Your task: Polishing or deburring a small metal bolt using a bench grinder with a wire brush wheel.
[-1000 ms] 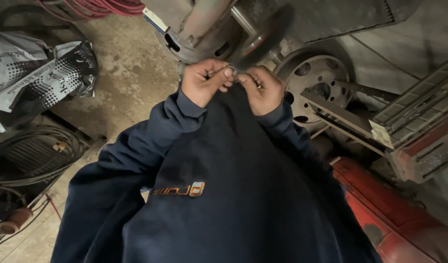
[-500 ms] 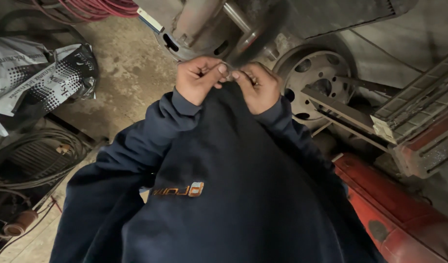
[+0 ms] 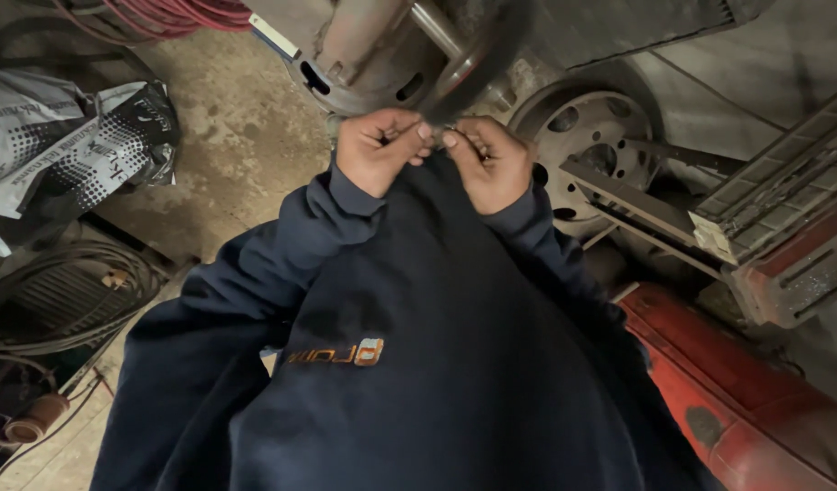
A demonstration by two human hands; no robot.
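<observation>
Both hands meet close to the person's chest, above the dark blue sweatshirt (image 3: 455, 364). Left hand (image 3: 375, 150) is curled, thumb & forefinger pinched on a small part (image 3: 434, 136) — too small and shaded to identify. Right hand (image 3: 491, 164) is also curled, fingertips pinching the same bit from the other side, knuckles nearly touching the left's. The part sits between the two hands, just below the rusty metal hub (image 3: 373, 55) w/ its shaft, and left of the steel wheel rim (image 3: 591, 136) lying on the concrete floor (image 3: 227, 127).

To work it well, probably: keep wrists braced together, grip tight, since light is poor and a dropped piece would be hard to find on that floor. Printed sacks (image 3: 68, 145) and coiled hose (image 3: 64, 291) lie at the floor's left edge, a red machine body (image 3: 755, 391) at right.
</observation>
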